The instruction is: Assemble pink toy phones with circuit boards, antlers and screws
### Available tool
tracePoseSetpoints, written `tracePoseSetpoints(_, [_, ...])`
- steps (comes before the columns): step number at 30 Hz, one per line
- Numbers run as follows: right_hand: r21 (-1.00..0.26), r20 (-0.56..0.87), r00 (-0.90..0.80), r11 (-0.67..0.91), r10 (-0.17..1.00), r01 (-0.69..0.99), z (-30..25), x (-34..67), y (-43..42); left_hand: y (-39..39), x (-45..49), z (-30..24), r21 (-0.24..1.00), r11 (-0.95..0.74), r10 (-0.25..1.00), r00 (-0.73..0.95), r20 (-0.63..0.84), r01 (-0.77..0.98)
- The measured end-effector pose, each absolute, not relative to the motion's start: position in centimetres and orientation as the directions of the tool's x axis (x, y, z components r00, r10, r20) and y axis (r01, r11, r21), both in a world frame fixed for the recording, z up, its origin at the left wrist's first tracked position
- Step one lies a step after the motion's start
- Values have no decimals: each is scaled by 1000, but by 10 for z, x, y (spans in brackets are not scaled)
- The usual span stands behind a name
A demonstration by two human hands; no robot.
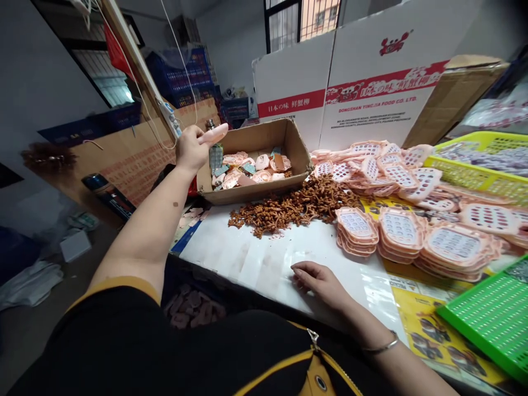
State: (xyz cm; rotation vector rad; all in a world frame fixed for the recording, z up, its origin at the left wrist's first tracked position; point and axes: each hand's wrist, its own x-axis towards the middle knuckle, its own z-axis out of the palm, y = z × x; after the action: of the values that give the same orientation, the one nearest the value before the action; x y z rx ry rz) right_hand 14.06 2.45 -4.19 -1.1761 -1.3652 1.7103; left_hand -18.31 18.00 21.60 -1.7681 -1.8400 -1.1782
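Note:
My left hand (192,147) is raised at the left end of an open cardboard box (251,192), its fingers closed on a pink plastic piece (216,133) seen nearly edge-on. Inside the box lie pink plastic parts (237,177) mixed with bluish and brown bits. My right hand (317,279) hovers over or rests on the white tabletop (247,258) near the front edge; its fingers are loosely stretched, with nothing visible in them. Beyond it, a heap of small brown plastic parts (284,209) spreads in front of the box.
Neat stacks of pink plastic frames (357,231) stand at the right, with a loose pile of pink pieces (379,165) behind. A green tray (490,319) and a yellow basket (466,159) occupy the right side. A white carton panel (367,104) stands behind; a wooden post (140,66) rises at left.

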Motion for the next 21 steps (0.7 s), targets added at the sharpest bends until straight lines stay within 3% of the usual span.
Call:
tracePoseSetpoints(6, [-968, -247, -409, -241, 879, 66, -29, 138, 32, 155, -176, 219, 406, -272, 539, -211, 815, 873])
tracePoseSetpoints(12, [-993, -94, -376, -113, 922, -26, 11, 131, 49, 101, -149, 192, 547, -470, 738, -32, 674, 693])
tracePoseSetpoints(13, [-998, -27, -331, -46, 943, -50, 17, 130, 50, 91, -143, 185, 594, -477, 788, 16, 616, 647])
tracePoseSetpoints(15, [-967, 255, -168, 253, 952, -31, 28, 130, 48, 74, -132, 169, 677, -486, 857, 148, 494, 553])
tracePoseSetpoints(17, [-862, 495, -103, 502, 863, 63, 38, 132, 41, 62, -121, 155, 742, -473, 880, 281, 382, 475])
tracePoseSetpoints(21, [-655, 700, -179, 722, 691, 225, 51, 139, 23, 56, -94, 126, 860, -401, 879, 398, 263, 315])
